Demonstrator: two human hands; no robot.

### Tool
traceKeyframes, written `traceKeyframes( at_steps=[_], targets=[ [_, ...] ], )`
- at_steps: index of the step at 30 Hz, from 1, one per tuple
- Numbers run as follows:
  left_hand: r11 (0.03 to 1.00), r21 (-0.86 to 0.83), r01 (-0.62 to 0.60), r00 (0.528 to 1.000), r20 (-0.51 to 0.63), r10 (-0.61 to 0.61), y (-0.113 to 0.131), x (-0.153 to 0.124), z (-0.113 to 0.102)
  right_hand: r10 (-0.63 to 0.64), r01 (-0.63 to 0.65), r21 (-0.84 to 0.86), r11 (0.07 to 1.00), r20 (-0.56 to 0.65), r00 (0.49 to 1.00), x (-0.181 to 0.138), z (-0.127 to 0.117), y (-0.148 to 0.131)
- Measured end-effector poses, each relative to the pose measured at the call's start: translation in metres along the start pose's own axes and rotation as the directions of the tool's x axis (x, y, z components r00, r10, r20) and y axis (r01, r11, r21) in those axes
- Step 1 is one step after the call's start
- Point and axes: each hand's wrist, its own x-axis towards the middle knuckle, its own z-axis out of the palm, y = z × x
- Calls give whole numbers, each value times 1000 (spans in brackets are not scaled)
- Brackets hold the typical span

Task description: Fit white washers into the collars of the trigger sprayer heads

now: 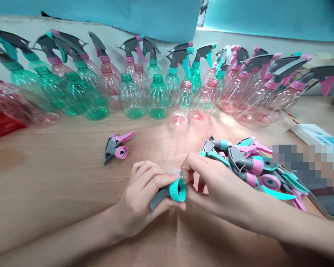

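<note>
My left hand (144, 189) is wrapped round a grey spray trigger head (163, 195), whose turquoise screw collar (178, 190) faces right with its open end showing. Right beside the collar, my right hand (208, 181) has its thumb and fingers pinched together at the collar's far edge; what lies between those fingertips is hidden. A thin turquoise part shows between the two hands. Farther left on the table lies another spray trigger head (117, 149), grey with a pink collar and pink lever. To the right, a pile of grey, pink and turquoise spray heads (242, 159) sits behind my right forearm.
Along the back stand several clear green bottles (157, 98) and pink bottles (180, 104), some open-necked, others topped with sprayers (174, 59). A red item (2, 115) is at far left. A phone (330, 204), partly pixelated, and a white box (314, 133) lie right on the wooden table (58, 178).
</note>
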Motion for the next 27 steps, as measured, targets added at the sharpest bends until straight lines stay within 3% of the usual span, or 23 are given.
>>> traceKeyframes(
  at_steps=[4, 9, 16, 27],
  targets=[
    [993, -55, 100, 995, 30, -99, -2, 2, -2, 16, -18, 23, 1000, 56, 998, 4, -13, 6],
    [976, -103, 189, 982, 28, -188, -6, 5, -3, 37, -22, -95, 995, 163, 986, 7, -27, 15],
    [914, -153, 375, 922, -43, -386, -11, 7, -1, -53, 83, -86, 993, 311, 949, 9, -11, 17],
    [892, -181, 415, 901, -56, -430, -11, 4, 0, 90, -73, -62, 995, 359, 929, 12, -4, 17]
  ],
)
